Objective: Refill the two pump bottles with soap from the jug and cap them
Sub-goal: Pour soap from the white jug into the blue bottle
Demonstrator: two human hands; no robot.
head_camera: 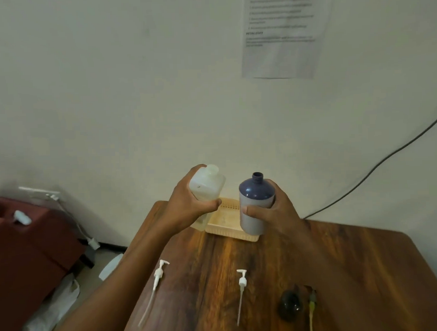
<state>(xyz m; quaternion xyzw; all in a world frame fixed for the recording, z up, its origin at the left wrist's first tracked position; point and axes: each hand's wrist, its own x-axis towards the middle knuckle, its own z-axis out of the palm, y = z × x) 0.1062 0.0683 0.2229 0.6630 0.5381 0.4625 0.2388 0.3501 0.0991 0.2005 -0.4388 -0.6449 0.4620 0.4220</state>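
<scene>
At the far left of the frame, off the table, a dark red seat [29, 236] with a small white object on it has no part in the job. Moving right, in the lower middle, a white pump head [157, 274] with its long dip tube lies flat on the wooden table [352, 259]; the tube looks thin and bendy, so it is best lifted by the collar, not the tube. Above it, at centre frame, the left hand [191, 206] is wrapped around a translucent square bottle [207, 184], thumb across the front, held off the table and tilted with its open neck up and to the right. It looks like light, slightly squeezable plastic with flat sides that give a sure hold at mid-body; how full it is I cannot tell. Just behind the hands sits a cream basket [229, 227] on the table. A second pump head [242, 279] lies below, well apart from the first. Right of centre, the right hand [268, 213] grasps a blue-grey round bottle [256, 203] upright at its waist, neck open; its smooth, glossy wall would likely turn slippery if soap runs down it, so a full wrap low on the body seems wise. No jug is clearly in view. At lower right lie a dark rounded object [290, 305] and a yellowish cable [311, 310].
</scene>
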